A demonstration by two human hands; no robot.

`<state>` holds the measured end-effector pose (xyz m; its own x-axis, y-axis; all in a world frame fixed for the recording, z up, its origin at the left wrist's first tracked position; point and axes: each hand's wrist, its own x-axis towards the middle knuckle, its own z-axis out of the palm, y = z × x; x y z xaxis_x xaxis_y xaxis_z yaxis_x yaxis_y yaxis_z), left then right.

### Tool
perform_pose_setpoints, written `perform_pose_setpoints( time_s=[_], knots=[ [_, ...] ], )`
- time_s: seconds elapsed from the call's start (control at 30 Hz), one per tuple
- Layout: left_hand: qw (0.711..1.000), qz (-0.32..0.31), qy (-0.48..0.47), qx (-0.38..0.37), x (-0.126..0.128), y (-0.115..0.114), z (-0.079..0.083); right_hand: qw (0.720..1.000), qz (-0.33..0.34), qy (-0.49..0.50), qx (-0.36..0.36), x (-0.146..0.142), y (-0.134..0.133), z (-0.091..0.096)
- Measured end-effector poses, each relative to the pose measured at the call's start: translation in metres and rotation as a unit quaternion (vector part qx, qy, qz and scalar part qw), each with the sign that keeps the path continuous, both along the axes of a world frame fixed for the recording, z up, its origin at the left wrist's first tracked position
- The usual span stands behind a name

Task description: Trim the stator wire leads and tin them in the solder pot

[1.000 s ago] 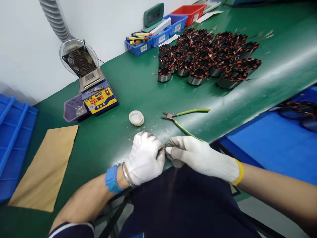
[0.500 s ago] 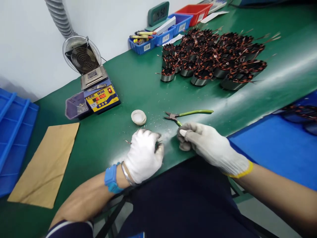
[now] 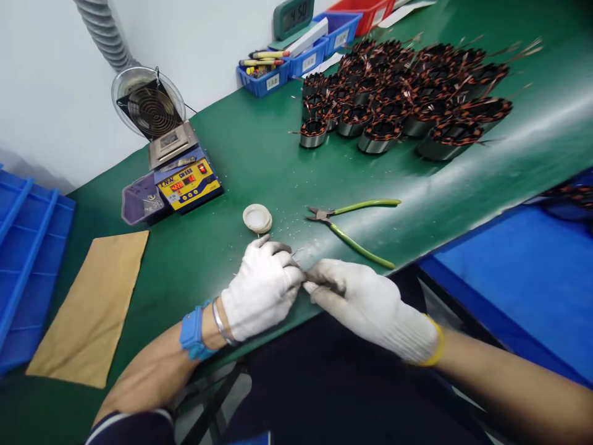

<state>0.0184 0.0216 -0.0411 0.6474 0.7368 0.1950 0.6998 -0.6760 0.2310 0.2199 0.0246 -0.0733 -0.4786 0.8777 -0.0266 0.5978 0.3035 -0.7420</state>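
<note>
My left hand (image 3: 264, 287), in a white glove, curls over something at the near edge of the green table; the glove hides it, but thin wire ends (image 3: 295, 252) stick out by the fingertips. Touching its fingers from the right, my gloved right hand (image 3: 354, 300) has thumb and fingers pressed together, and what they pinch is hidden. Green-handled cutting pliers (image 3: 324, 216) lie spread on the table just beyond the right hand. A small round white dish (image 3: 257, 219) sits past the left hand, with tiny scraps scattered around it.
Several wire-wound stators (image 3: 380, 136) stand grouped at the far right. At the left are a yellow soldering station (image 3: 189, 185), a fan (image 3: 155, 111), brown paper (image 3: 90, 309) and a blue crate (image 3: 28, 259). Blue bins (image 3: 264, 83) line the wall. A blue surface (image 3: 519, 272) lies lower right.
My right hand has moved left, from beside the pliers' handle to my left hand's fingers. The pliers' lower handle, partly covered before, now shows in full. The view has shifted slightly.
</note>
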Motion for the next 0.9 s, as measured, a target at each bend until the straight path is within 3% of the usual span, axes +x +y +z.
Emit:
perform_pose_setpoints(
  time_s=[0.27, 0.43, 0.5, 0.57, 0.63, 0.7, 0.77, 0.8, 0.87, 0.9],
  knots=[
    [0.996, 0.07, -0.061, -0.013, 0.011, -0.002, -0.003, 0.978, -0.089, 0.143, -0.125, 0.0, 0.003, 0.001],
    [0.992, 0.1, -0.075, -0.022, 0.013, -0.004, -0.006, 0.983, -0.094, 0.109, -0.111, -0.003, -0.002, 0.001],
    [0.991, 0.105, -0.079, -0.022, 0.013, -0.004, -0.007, 0.993, -0.078, 0.074, -0.039, 0.002, -0.004, -0.002],
    [0.991, 0.106, -0.077, -0.023, 0.013, -0.004, -0.008, 0.993, -0.037, 0.043, 0.102, 0.008, -0.003, -0.006],
    [0.992, 0.104, -0.072, -0.022, 0.013, -0.004, -0.008, 0.965, 0.015, 0.019, 0.26, 0.014, 0.0, -0.01],
    [0.992, 0.102, -0.067, -0.019, 0.013, -0.003, -0.008, 0.94, 0.058, -0.011, 0.337, 0.016, 0.005, -0.012],
    [0.993, 0.1, -0.067, -0.008, 0.013, -0.003, -0.008, 0.95, 0.067, -0.041, 0.302, 0.012, 0.009, -0.01],
    [0.993, 0.097, -0.066, -0.001, 0.013, -0.003, -0.009, 0.968, 0.056, -0.042, 0.242, 0.009, 0.011, -0.008],
    [0.993, 0.092, -0.068, 0.008, 0.012, -0.004, -0.009, 0.998, 0.04, -0.006, 0.052, 0.004, 0.014, -0.002],
    [0.994, 0.089, -0.067, 0.011, 0.012, -0.004, -0.01, 0.997, 0.045, 0.023, -0.053, 0.002, 0.016, 0.001]
  ],
)
